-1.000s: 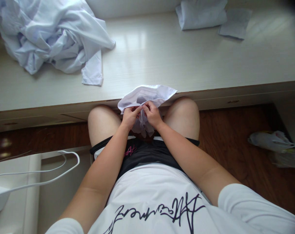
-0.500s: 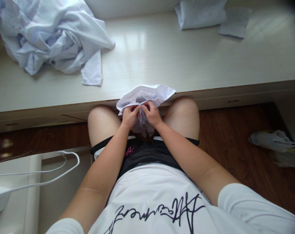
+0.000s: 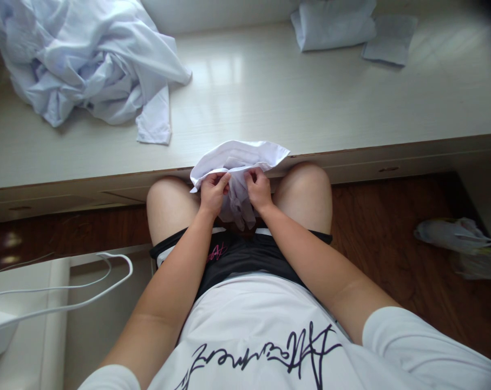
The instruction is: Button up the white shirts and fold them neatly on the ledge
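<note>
Soft daylight, windowlike glare on countertop (image 3: 269, 97), dim floor (image 3: 367, 233), blurred dark upper-right corner

White top (image 3: 245, 303), fabric looks smooth, lightly creased. Big black handwriting-style lettering (image 3: 265, 355) across the front, upside down from this view, part cut off at frame bottom. Left sleeve (image 3: 109, 378) and right sleeve (image 3: 424, 338) plain white, short. Black shorts (image 3: 247, 262), white trim (image 3: 164, 253) by the left hem, small pink script (image 3: 217, 252) on the left leg. Left hand (image 3: 213, 190), right hand (image 3: 258, 189): bare.

Plastic bag (image 3: 450, 235) on brown floor (image 3: 375, 244)
</note>
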### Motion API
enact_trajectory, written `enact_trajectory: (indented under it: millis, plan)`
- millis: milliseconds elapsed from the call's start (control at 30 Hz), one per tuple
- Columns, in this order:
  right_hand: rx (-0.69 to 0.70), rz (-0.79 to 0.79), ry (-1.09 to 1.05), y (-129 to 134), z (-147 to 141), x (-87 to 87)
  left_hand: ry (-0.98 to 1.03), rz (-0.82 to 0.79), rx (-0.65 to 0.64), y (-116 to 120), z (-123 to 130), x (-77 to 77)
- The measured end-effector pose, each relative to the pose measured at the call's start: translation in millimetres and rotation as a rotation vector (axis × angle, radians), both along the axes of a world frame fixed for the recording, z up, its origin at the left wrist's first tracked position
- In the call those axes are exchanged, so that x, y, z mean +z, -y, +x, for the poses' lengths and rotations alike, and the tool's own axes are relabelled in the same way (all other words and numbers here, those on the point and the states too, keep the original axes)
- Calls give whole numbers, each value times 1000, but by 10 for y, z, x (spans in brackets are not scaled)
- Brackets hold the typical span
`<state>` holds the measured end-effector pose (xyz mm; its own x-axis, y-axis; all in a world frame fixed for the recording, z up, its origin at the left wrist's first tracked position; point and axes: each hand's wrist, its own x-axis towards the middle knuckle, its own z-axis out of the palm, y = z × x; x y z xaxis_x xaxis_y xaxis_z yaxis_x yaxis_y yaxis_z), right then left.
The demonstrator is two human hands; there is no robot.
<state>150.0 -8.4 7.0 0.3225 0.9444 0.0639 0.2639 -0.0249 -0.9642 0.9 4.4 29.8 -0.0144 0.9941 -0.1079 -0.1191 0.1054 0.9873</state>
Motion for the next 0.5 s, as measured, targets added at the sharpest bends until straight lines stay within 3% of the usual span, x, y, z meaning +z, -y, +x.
enact_trajectory:
  millis: [400,500]
  plan:
    - [-266,1,-86,-70,129,-161,74,12,118,-55,-82,38]
    - [-220,-3,-59,-82,117,-186,62,1,106,-49,-74,30]
